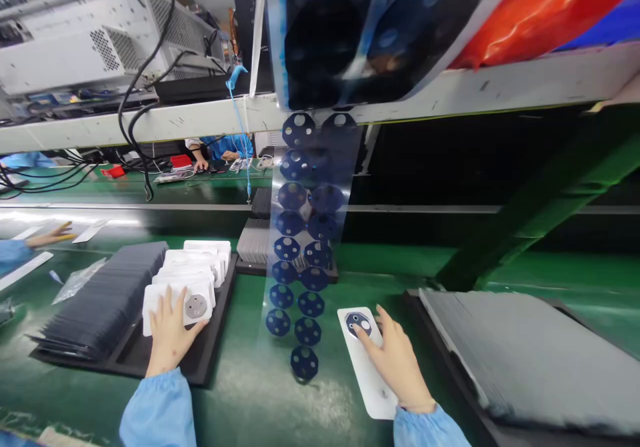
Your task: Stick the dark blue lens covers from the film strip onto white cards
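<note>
My left hand (171,330) lies with fingers spread over the front white panel (156,325) of a row in a black tray. A round grey patch with small holes shows beside its thumb. On the right, my right hand (400,360) holds another white panel (365,373) low over the green bench. Its thumb rests on a dark blue round sticker (354,319) at the panel's top end, and the fingers lie along the right edge. Between my hands hangs a clear sheet of dark blue octagonal stickers (307,331), two columns wide.
The black tray (200,367) also holds a row of dark grey sheets (107,300). At right, another tray has a stack of grey sheets (530,347). A green post (540,200) slants behind it. A shelf beam (210,117) crosses above. A co-worker's hand (53,235) is far left.
</note>
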A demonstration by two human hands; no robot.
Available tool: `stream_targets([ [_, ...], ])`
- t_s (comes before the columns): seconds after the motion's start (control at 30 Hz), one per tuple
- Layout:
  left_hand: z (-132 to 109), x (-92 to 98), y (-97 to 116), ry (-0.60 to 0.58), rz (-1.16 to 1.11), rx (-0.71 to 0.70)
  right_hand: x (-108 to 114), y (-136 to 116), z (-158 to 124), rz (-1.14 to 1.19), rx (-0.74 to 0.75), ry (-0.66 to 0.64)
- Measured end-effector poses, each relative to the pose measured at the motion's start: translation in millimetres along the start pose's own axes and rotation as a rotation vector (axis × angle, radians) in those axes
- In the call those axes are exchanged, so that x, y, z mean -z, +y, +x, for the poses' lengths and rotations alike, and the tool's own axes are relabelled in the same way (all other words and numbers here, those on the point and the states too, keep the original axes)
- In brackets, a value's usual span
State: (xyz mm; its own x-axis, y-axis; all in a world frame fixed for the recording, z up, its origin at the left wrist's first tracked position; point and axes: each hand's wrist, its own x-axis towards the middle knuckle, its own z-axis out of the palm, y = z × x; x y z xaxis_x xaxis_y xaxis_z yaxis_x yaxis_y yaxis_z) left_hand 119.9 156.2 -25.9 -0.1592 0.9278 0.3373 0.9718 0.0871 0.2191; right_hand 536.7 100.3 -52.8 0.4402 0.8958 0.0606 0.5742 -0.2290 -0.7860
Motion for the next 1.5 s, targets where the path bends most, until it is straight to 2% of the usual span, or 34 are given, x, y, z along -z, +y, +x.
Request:
stream_targets([
  [0.07,0,-7.4,-11,-0.079,0.09,0.066,-8,-1,-5,-0.094,0.101,0.109],
  [0.13,0,-11.1,-12,-0.091,0.119,0.078,-14,-4,-11,-0.09,0.164,0.127],
  [0.27,3,-7.9,-6,-0.042,0.113,0.057,-18,-12,-19,0.018,0.18,0.067],
  [0.37,5,-1.2,-1,0.06,0.055,0.037,-15,-17,-21,0.1,0.19,0.075],
  [0.43,5,4.2,3,0.162,-0.097,0.032,-13,-23,-23,0.171,0.19,0.08],
  [0.5,2,10.2,9,0.286,-0.354,0.077,-11,-29,-26,0.275,0.179,0.064],
  [0.57,-2,16.2,17,0.417,-0.585,0.18,-11,-36,-30,0.41,0.173,0.05],
  [0.63,-5,21.3,25,0.53,-0.752,0.307,-13,-40,-35,0.53,0.231,0.034],
  [0.7,-8,24.1,33,0.534,-0.923,0.383,-15,-42,-40,0.593,0.349,-0.069],
  [0.77,-9,24.1,43,0.383,-1.105,0.388,-16,-43,-44,0.613,0.434,-0.261],
  [0.87,-14,21.2,64,-0.017,-1.307,0.345,-16,-46,-49,0.583,0.42,-0.532],
  [0.93,-20,20.7,81,-0.252,-1.392,0.31,-17,-49,-51,0.537,0.379,-0.627],
  [1.03,-30,23.8,102,-0.513,-1.531,0.171,-20,-53,-52,0.525,0.322,-0.651],
  [1.1,-37,25.6,109,-0.733,-1.603,0.085,-22,-54,-52,0.532,0.311,-0.626],
  [1.2,-45,23.6,111,-1.029,-1.577,0.059,-24,-52,-53,0.518,0.397,-0.542],
  [1.27,-48,20.0,113,-1.124,-1.531,0.066,-24,-50,-53,0.481,0.507,-0.453],
  [1.33,-50,17.0,116,-1.165,-1.502,0.109,-24,-48,-53,0.424,0.622,-0.362],
  [1.43,-52,15.9,125,-1.122,-1.526,0.235,-24,-47,-53,0.308,0.767,-0.213],
  [1.5,-52,17.1,129,-1.083,-1.556,0.291,-25,-49,-53,0.18,0.85,-0.042],
])
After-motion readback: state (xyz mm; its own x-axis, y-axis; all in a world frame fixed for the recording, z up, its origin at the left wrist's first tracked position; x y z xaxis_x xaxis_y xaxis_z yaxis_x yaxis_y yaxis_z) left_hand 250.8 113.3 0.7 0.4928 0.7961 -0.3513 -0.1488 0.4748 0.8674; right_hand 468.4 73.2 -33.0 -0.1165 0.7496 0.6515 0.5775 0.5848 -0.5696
